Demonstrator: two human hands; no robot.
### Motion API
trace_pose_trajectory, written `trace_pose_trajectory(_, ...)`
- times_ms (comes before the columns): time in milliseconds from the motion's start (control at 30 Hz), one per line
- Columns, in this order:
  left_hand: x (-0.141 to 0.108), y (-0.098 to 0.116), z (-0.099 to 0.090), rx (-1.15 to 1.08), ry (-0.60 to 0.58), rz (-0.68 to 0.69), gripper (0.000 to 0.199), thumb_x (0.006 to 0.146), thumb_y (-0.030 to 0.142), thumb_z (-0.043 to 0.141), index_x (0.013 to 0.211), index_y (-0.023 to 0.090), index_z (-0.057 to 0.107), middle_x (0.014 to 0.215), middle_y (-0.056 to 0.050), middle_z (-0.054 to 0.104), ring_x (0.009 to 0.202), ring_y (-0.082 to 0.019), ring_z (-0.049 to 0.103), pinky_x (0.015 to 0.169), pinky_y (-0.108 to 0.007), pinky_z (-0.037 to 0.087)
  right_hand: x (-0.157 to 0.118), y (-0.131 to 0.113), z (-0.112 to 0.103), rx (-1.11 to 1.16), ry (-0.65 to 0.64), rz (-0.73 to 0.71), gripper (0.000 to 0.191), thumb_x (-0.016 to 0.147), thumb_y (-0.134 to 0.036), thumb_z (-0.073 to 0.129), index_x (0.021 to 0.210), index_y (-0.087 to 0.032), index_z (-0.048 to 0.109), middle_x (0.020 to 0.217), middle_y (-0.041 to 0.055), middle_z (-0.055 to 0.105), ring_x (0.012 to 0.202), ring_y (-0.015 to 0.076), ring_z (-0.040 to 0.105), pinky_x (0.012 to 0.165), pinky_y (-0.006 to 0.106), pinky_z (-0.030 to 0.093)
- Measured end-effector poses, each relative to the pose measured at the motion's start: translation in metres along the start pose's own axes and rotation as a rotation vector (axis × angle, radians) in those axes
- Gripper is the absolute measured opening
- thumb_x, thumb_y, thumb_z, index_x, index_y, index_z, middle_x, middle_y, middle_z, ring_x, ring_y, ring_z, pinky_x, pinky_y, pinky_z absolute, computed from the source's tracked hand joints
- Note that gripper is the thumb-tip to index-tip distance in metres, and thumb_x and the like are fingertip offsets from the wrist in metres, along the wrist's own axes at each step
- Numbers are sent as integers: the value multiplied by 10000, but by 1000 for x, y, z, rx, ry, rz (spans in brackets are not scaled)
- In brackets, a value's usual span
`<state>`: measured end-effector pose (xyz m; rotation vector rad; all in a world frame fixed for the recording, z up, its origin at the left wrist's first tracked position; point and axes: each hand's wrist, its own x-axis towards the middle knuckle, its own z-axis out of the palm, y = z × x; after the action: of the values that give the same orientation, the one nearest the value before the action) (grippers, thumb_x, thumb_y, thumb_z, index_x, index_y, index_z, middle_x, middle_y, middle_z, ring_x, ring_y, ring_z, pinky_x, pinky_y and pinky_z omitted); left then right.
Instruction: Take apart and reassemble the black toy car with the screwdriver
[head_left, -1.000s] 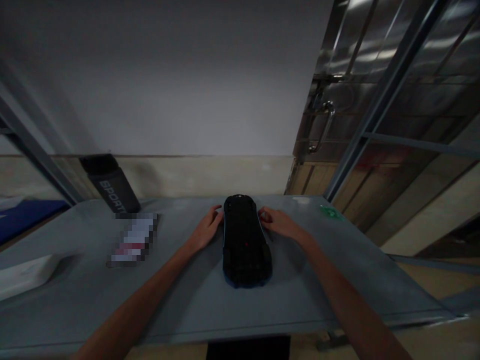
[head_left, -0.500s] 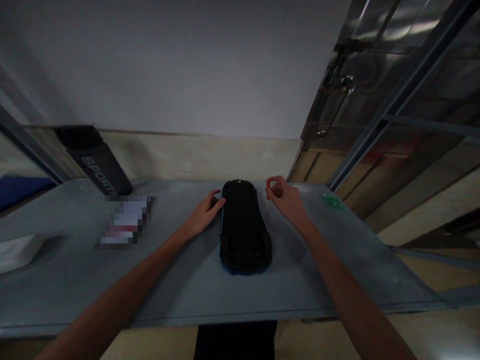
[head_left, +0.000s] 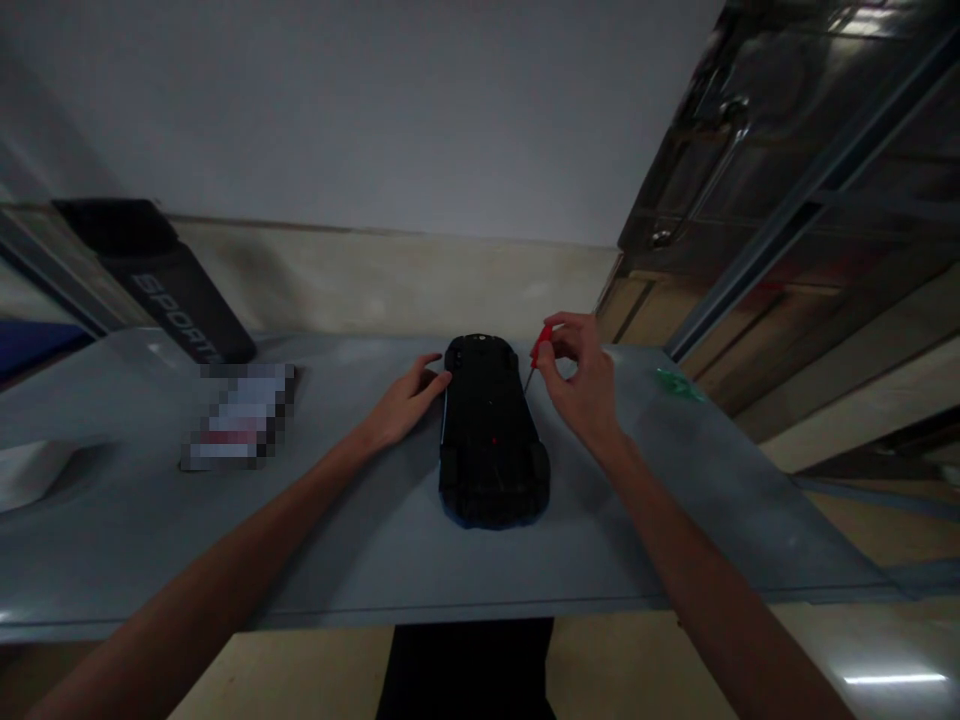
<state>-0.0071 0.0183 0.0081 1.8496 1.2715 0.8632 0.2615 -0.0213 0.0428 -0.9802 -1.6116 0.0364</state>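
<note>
A black toy car [head_left: 487, 430] lies upside down on the table, its underside facing up and a blue edge showing along its body. At its left flank rests my left hand [head_left: 405, 400], thumb against the car's edge and index finger stretched out apart from it. On the other side, my right hand [head_left: 581, 375] pinches the red handle of a small screwdriver [head_left: 541, 345]. The screwdriver is tilted, its thin shaft pointing down and left toward the car's right edge. Whether its tip touches the car I cannot tell.
A dark bottle [head_left: 165, 285] marked "SPORT" leans at the back left, with a blurred-out flat item [head_left: 240, 415] before it. A white object [head_left: 30, 470] lies at far left, a small green item [head_left: 679, 384] at right. A wall stands behind the grey table [head_left: 360, 570].
The screwdriver has gone from upright beside the car to tilted, its tip nearer the car's right edge. My right hand has turned and lifted slightly. The camera view has shifted a little.
</note>
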Motion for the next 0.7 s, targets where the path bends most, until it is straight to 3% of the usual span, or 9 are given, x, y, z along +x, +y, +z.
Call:
trace_pose_trajectory(200,0,-1,-1,9,-58,14,751,1116,554,509,1699,82,477,1404,-207,831,1303,-344,773,1216,-492,525,-2,-1,-1,-50,-43,-62,234,1039,-309,652,1259,-313,572,897,-29,743,732,176,728,762,343,638)
trace_pose_trajectory(467,0,-3,-1,12,-51,11,729,1125,560,505,1701,114,485,1423,-200,820,1336,-348,762,1235,-496,510,-1,-3,-3,-38,-77,-120,218,1053,-331,720,1220,-328,580,900,-33,740,700,169,714,730,326,633)
trace_pose_trajectory(700,0,-3,-2,-7,-46,2,684,1105,576,536,1671,192,536,1400,-153,838,1352,-363,758,1238,-516,519,1,-2,-4,-28,-107,-87,260,1041,-406,781,1233,-337,621,924,-19,775,744,195,764,754,349,668)
